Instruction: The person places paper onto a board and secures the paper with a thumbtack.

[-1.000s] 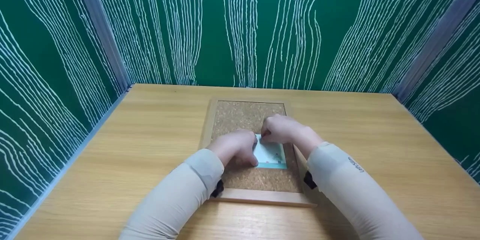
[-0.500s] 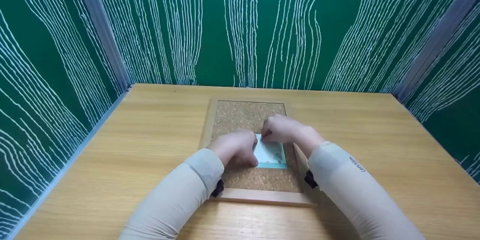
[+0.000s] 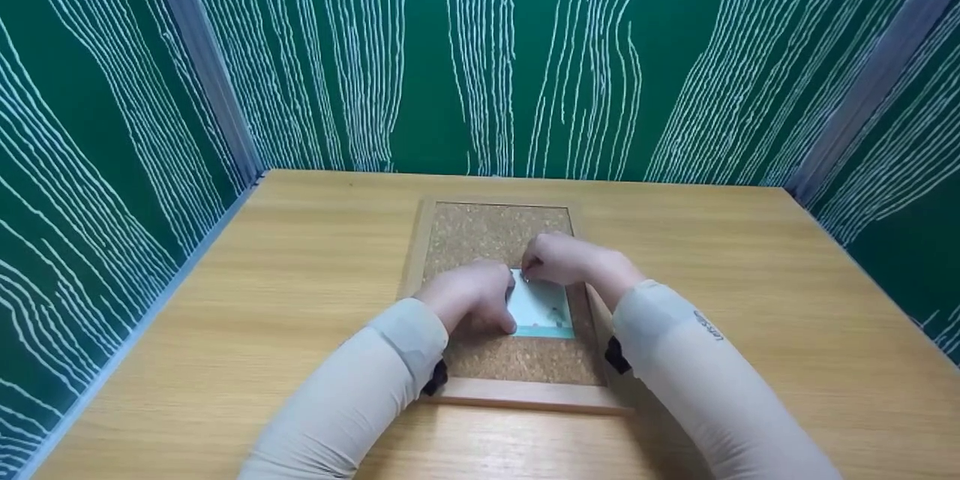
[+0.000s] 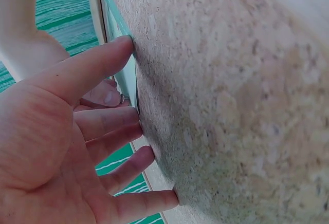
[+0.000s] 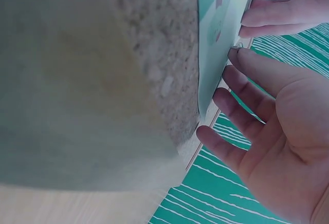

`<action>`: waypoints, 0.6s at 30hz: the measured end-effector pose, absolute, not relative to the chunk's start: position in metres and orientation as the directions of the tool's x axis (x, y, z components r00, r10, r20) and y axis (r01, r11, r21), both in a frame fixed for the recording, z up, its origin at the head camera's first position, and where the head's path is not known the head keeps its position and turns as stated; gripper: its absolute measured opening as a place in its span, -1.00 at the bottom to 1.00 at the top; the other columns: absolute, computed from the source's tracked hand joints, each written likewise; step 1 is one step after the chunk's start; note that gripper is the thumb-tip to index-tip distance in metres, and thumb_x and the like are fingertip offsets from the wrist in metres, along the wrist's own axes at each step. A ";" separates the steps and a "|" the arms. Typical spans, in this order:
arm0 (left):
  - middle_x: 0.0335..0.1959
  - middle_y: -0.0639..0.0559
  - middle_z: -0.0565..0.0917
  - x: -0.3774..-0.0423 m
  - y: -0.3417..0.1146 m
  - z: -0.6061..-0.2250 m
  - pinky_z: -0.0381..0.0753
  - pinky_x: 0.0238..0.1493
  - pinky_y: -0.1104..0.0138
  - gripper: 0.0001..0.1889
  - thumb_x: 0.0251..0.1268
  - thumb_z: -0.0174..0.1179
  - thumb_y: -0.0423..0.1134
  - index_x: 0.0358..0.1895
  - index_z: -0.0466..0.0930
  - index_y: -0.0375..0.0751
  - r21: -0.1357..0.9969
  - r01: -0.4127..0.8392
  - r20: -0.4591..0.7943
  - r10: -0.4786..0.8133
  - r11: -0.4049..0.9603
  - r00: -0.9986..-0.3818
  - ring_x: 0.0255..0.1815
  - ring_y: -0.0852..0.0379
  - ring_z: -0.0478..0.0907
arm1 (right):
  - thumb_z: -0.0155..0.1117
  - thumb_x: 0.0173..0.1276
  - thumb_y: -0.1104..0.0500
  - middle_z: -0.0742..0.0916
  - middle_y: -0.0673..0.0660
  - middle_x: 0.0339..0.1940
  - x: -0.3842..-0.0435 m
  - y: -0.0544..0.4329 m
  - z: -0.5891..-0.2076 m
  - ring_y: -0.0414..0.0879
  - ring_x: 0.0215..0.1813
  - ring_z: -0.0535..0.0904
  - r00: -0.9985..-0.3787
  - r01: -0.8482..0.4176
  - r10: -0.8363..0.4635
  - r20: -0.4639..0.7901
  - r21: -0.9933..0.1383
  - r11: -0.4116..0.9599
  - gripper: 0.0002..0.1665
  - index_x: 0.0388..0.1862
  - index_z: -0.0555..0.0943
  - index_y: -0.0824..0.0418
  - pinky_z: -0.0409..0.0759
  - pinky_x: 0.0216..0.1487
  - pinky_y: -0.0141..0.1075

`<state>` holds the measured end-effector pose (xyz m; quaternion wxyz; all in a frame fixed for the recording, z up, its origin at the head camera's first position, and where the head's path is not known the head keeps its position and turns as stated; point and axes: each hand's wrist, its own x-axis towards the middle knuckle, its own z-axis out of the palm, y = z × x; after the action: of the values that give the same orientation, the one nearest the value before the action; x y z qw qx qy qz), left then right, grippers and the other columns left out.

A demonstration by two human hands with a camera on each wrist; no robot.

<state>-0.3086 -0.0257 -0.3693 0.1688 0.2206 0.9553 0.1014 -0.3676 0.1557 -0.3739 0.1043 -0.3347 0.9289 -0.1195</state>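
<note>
A pale green sheet of note paper (image 3: 541, 307), with a darker green band along its near edge and small printed marks, lies on a cork board (image 3: 487, 229). My left hand (image 3: 474, 291) rests at the paper's left side. Its thumb (image 4: 115, 52) presses by the near left corner, and the other fingers reach the cork, spread and fairly straight. Over the paper's far edge, my right hand (image 3: 564, 258) pinches a small clear push pin (image 5: 238, 45) between thumb and forefinger. The pin's point is hidden; its head sits right against the paper. The remaining right fingers are loosely bent near the paper.
The board has a light wooden frame (image 3: 532, 393) and lies on a wood-grain table (image 3: 300, 270). Behind the table stands a green wall (image 3: 427, 52) with white wavy lines. A black wrist device (image 3: 616, 356) shows under the right sleeve.
My right hand has shifted very slightly, and a glint of the pin now shows at its fingertips. The left hand and the paper have stayed in place.
</note>
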 end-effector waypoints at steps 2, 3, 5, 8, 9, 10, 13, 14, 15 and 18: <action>-0.29 0.01 0.60 -0.309 -0.026 -0.370 0.50 -0.33 0.24 -0.65 0.07 0.51 -0.01 -0.23 0.63 -0.15 0.268 0.385 -0.278 0.454 0.883 -0.846 -0.33 0.06 0.50 | 0.28 0.45 0.28 0.78 0.13 -0.15 -0.368 0.155 -0.375 -0.02 -0.14 0.68 -0.770 -0.576 -0.626 -0.123 -0.290 0.764 -0.80 -0.05 0.77 0.24 0.65 -0.02 -0.10; -0.29 0.01 0.60 -0.309 -0.026 -0.371 0.50 -0.32 0.24 -0.64 0.08 0.51 -0.01 -0.22 0.63 -0.15 0.265 0.385 -0.278 0.453 0.884 -0.847 -0.32 0.06 0.50 | 0.28 0.46 0.27 0.78 0.14 -0.14 -0.369 0.155 -0.376 0.00 -0.13 0.69 -0.777 -0.565 -0.616 -0.129 -0.289 0.773 -0.80 -0.03 0.77 0.24 0.65 0.00 -0.09; -0.27 0.02 0.60 -0.309 -0.026 -0.371 0.50 -0.31 0.24 -0.64 0.09 0.51 -0.01 -0.20 0.64 -0.15 0.266 0.386 -0.277 0.453 0.884 -0.847 -0.31 0.06 0.51 | 0.27 0.47 0.26 0.78 0.13 -0.14 -0.369 0.154 -0.376 0.00 -0.12 0.69 -0.791 -0.541 -0.594 -0.146 -0.287 0.791 -0.79 -0.02 0.77 0.23 0.64 0.01 -0.09; -0.26 0.02 0.59 -0.309 -0.026 -0.371 0.50 -0.29 0.24 -0.63 0.09 0.50 0.00 -0.17 0.65 -0.14 0.263 0.384 -0.276 0.451 0.885 -0.849 -0.29 0.06 0.51 | 0.26 0.48 0.25 0.78 0.12 -0.16 -0.371 0.154 -0.377 -0.01 -0.13 0.69 -0.800 -0.519 -0.577 -0.166 -0.292 0.803 -0.79 -0.01 0.77 0.22 0.65 0.00 -0.09; -0.25 0.02 0.59 -0.309 -0.026 -0.371 0.50 -0.28 0.24 -0.62 0.09 0.50 0.00 -0.16 0.65 -0.14 0.262 0.386 -0.274 0.452 0.884 -0.849 -0.28 0.06 0.51 | 0.26 0.48 0.25 0.78 0.12 -0.17 -0.371 0.154 -0.376 -0.01 -0.13 0.70 -0.801 -0.514 -0.574 -0.170 -0.295 0.805 -0.79 -0.01 0.77 0.22 0.65 -0.01 -0.10; -0.25 0.02 0.60 -0.308 -0.026 -0.371 0.50 -0.28 0.24 -0.62 0.09 0.50 0.00 -0.15 0.65 -0.14 0.263 0.386 -0.275 0.452 0.884 -0.849 -0.28 0.06 0.51 | 0.25 0.49 0.25 0.78 0.11 -0.17 -0.372 0.154 -0.376 -0.01 -0.14 0.69 -0.804 -0.507 -0.568 -0.175 -0.298 0.809 -0.79 -0.01 0.77 0.22 0.65 0.00 -0.10; -0.26 0.02 0.60 -0.308 -0.026 -0.371 0.51 -0.29 0.24 -0.62 0.09 0.51 0.00 -0.16 0.64 -0.14 0.267 0.383 -0.275 0.451 0.884 -0.849 -0.29 0.07 0.52 | 0.25 0.49 0.24 0.78 0.09 -0.19 -0.373 0.154 -0.375 -0.02 -0.14 0.69 -0.808 -0.490 -0.558 -0.190 -0.311 0.815 -0.79 -0.02 0.77 0.20 0.64 0.01 -0.09; -0.27 0.02 0.60 -0.308 -0.026 -0.371 0.50 -0.30 0.24 -0.63 0.09 0.51 0.00 -0.17 0.64 -0.14 0.268 0.384 -0.274 0.452 0.884 -0.849 -0.30 0.07 0.51 | 0.25 0.49 0.24 0.78 0.09 -0.19 -0.373 0.154 -0.375 -0.03 -0.14 0.69 -0.810 -0.483 -0.554 -0.195 -0.316 0.817 -0.79 -0.02 0.77 0.20 0.64 0.02 -0.09; -0.28 0.02 0.60 -0.308 -0.026 -0.371 0.50 -0.31 0.24 -0.63 0.09 0.51 -0.01 -0.17 0.64 -0.14 0.271 0.382 -0.275 0.452 0.883 -0.849 -0.31 0.07 0.51 | 0.25 0.50 0.24 0.78 0.08 -0.19 -0.374 0.154 -0.374 -0.03 -0.14 0.68 -0.811 -0.477 -0.550 -0.199 -0.319 0.819 -0.79 -0.02 0.77 0.20 0.64 0.02 -0.08; -0.33 0.04 0.57 -0.308 -0.027 -0.371 0.46 -0.34 0.24 -0.65 0.08 0.49 -0.01 -0.22 0.63 -0.14 0.253 0.407 -0.264 0.467 0.878 -0.844 -0.34 0.08 0.47 | 0.23 0.51 0.23 0.77 0.06 -0.23 -0.375 0.153 -0.374 -0.04 -0.19 0.65 -0.811 -0.470 -0.546 -0.210 -0.322 0.822 -0.79 -0.05 0.78 0.20 0.62 0.00 -0.08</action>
<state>-0.3085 -0.0266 -0.3707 0.1605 0.2288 0.9555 0.0937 -0.3750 0.1532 -0.3739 0.1479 -0.2695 0.9429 -0.1285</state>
